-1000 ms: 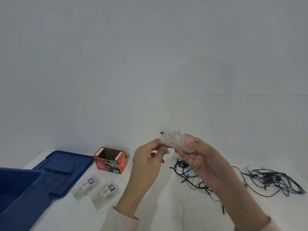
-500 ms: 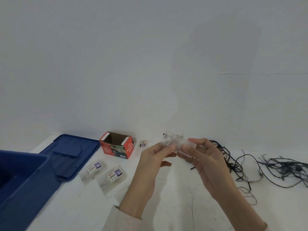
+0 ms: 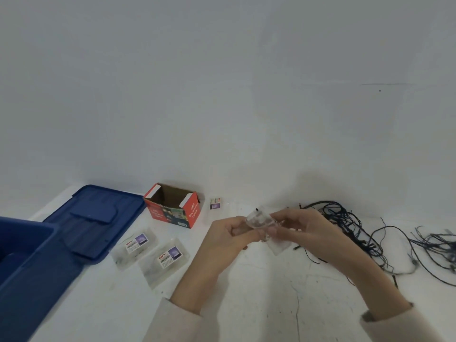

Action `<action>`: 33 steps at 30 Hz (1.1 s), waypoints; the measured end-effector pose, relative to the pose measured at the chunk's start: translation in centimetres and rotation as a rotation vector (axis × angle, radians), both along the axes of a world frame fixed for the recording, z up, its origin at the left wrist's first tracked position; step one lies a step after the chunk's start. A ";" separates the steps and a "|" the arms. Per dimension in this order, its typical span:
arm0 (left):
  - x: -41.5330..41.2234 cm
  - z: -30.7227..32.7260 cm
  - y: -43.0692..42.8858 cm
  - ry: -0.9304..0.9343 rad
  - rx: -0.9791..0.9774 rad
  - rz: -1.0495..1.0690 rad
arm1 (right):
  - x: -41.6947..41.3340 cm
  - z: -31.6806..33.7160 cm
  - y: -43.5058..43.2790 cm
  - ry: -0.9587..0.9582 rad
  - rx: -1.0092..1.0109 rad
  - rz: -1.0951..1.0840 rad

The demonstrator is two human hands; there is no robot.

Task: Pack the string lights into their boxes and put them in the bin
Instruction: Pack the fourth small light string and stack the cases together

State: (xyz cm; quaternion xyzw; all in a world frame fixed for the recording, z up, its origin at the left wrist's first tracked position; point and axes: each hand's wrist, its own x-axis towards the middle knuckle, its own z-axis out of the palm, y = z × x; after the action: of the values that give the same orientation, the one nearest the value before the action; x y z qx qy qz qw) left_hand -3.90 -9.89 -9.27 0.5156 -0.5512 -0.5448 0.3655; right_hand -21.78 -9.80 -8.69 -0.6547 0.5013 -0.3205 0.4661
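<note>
Your left hand (image 3: 228,239) and right hand (image 3: 312,234) pinch a clear case (image 3: 259,220) between them, contents too blurred to read. Loose wires (image 3: 345,219) run off the right edge, the bin (image 3: 32,262) off the left

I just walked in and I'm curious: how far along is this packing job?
Done: the lid is off the bin and the red box stands open, seemingly empty. In hand: left hand and right hand hold a clear plastic piece. Left: the dark wires lie tangled on the table, two clear packets lie loose, and nothing shows in the bin's visible part.
</note>
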 end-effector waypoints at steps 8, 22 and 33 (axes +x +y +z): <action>2.0 -3.4 -6.1 -0.199 -0.131 0.201 | 0.1 -4.1 -2.4 -0.249 0.111 -0.265; 1.5 -9.7 -10.2 -0.858 -0.133 0.183 | 0.0 -4.4 -2.2 -0.427 0.152 -0.353; -0.6 -2.6 -1.8 0.225 0.053 0.206 | 2.2 0.5 0.9 -1.072 0.273 -0.243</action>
State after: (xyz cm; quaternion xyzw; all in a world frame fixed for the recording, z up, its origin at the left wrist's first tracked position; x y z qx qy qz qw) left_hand -4.46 -11.65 -11.91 0.5147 -0.4364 -0.5729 0.4652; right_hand -19.58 -8.86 -8.14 -0.2720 0.3032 -0.5916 0.6958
